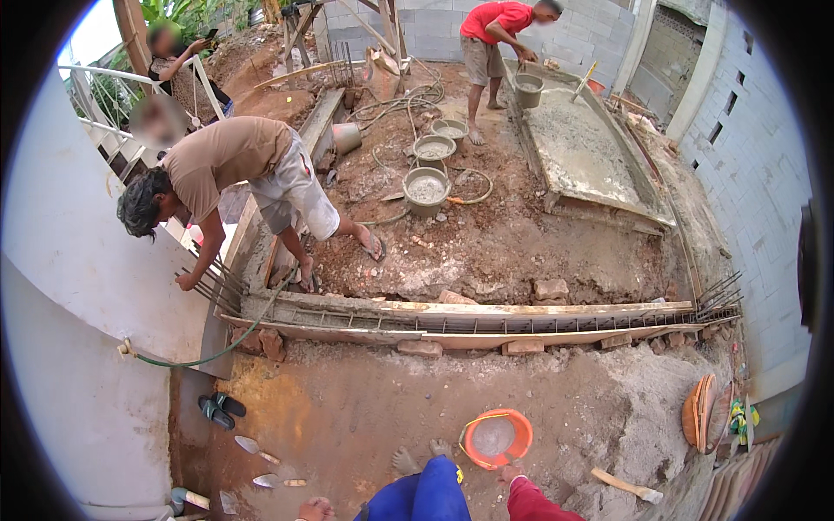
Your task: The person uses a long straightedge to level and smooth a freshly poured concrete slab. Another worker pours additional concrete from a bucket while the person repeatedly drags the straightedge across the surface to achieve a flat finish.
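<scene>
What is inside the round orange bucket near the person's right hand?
The round orange plastic bucket holds a grey, cement-like layer across its bottom. Anything beneath that layer is covered. The right hand is beside its rim.

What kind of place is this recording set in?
Most likely an outdoor building site: a long wooden formwork trench with steel rebar, grey buckets of wet mix on bare red soil, a fresh concrete slab, and grey block walls.

Daylight falls on a dirt yard. Grey block walls rise at right; a white wall curves at left.
</scene>
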`<state>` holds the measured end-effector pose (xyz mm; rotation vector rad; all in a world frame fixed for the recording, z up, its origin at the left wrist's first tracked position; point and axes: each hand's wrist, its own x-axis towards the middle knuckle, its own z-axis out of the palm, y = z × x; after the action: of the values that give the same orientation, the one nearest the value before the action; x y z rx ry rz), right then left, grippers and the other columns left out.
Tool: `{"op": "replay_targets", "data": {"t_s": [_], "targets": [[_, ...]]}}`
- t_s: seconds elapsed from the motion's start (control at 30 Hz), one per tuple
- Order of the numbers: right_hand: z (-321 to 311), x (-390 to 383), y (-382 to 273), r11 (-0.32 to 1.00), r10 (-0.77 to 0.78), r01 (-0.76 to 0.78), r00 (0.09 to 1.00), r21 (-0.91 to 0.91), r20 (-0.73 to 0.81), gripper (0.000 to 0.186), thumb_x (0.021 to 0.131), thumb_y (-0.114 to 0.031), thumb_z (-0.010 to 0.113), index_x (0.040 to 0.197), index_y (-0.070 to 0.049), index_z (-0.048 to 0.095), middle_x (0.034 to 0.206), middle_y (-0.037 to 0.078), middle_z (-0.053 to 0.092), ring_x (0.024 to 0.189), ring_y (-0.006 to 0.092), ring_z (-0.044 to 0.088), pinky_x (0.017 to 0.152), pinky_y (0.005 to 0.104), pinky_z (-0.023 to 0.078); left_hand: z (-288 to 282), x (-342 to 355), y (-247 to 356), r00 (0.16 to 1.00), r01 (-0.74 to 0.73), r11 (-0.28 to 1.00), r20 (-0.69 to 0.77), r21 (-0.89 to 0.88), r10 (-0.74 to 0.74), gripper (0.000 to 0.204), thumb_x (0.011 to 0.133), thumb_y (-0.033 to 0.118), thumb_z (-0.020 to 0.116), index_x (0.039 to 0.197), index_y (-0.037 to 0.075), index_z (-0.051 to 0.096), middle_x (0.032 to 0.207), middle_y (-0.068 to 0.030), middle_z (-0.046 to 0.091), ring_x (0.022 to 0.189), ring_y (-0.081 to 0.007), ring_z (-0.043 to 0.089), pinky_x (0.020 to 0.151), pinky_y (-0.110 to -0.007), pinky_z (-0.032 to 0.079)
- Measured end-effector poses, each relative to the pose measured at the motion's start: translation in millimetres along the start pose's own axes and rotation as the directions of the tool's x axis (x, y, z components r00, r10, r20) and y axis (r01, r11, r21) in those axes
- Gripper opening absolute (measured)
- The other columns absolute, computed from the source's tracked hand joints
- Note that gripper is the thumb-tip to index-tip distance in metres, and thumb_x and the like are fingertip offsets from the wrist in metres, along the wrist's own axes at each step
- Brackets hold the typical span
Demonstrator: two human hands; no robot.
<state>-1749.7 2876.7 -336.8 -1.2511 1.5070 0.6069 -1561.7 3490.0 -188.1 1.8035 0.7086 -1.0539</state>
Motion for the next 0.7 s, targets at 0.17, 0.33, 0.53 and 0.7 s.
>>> {"op": "replay_targets", "data": {"t_s": [0.17,0.33,0.53,0.7], "targets": [[-6,-76,-11,0.973,-0.119,0.096,0.988,0.208,0.102,0.019,0.096,-0.018,0.057,0.106,-0.003,0.058,0.101,0.018,0.069,0.073,0.0255,0.07,0.059,0.0398,0.059,39,-32,66,0.997,-0.066,0.987,0.016,-0.144,0.069,0.021,0.097,0.018,0.059,0.11,0.002,0.059,0.091,-0.0141,0.07,0.07,-0.0211,0.069,0.054,-0.033,0.055],[6,-148,-54,0.98,-0.116,0.101,0.99,0.173,0.076,0.023,0.094,-0.016,0.059,0.113,-0.001,0.06,0.095,0.016,0.07,0.075,0.0259,0.071,0.061,0.0394,0.059,51,-26,53,1.0,-0.023,0.951,-0.002,-0.31,0.023,0.022,0.098,0.018,0.057,0.112,0.002,0.058,0.093,-0.0159,0.07,0.073,-0.0251,0.071,0.058,-0.034,0.057],[7,-195,-97,0.98,-0.167,0.159,0.984,0.116,0.059,0.029,0.094,-0.014,0.059,0.118,0.001,0.058,0.103,0.02,0.069,0.082,0.0322,0.072,0.066,0.0416,0.06,56,-17,22,0.971,0.192,0.89,-0.049,-0.413,-0.232,0.025,0.1,0.019,0.054,0.115,0.0,0.055,0.092,-0.0171,0.068,0.07,-0.0274,0.069,0.055,-0.037,0.057],[-16,-173,-106,0.969,-0.107,0.087,0.991,0.233,0.075,0.031,0.097,-0.014,0.054,0.123,0.001,0.054,0.112,0.022,0.067,0.083,0.0316,0.072,0.065,0.0437,0.061,57,27,17,0.971,0.215,0.857,0.013,-0.468,-0.237,0.024,0.1,0.021,0.053,0.113,0.001,0.053,0.086,-0.0143,0.066,0.063,-0.026,0.067,0.046,-0.037,0.053]]}}
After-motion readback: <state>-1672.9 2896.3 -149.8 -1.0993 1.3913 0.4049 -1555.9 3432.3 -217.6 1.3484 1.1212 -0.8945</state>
